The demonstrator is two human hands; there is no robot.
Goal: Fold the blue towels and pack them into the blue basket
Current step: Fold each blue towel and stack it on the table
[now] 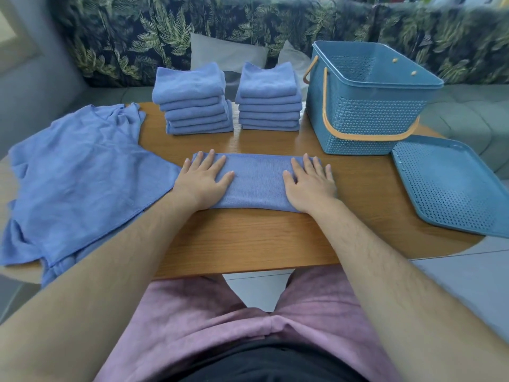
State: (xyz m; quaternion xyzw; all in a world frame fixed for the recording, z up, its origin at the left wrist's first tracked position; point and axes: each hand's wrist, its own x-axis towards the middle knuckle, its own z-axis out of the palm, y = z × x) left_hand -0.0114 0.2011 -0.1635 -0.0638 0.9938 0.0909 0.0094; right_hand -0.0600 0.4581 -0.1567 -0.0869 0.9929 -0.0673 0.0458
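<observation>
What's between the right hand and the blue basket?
Only bare wooden table, seen in the head view; the right hand presses the folded towel, and the blue basket stands beyond.

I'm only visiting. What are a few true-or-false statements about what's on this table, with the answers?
1. The left hand and right hand lie flat on a towel. True.
2. The stacks sit inside the basket. False: both stand on the table, left of the basket.
3. The lid is on the basket. False: it lies on the table, right of the basket.
4. Unfolded towels lie at the table's left end. True.
</observation>
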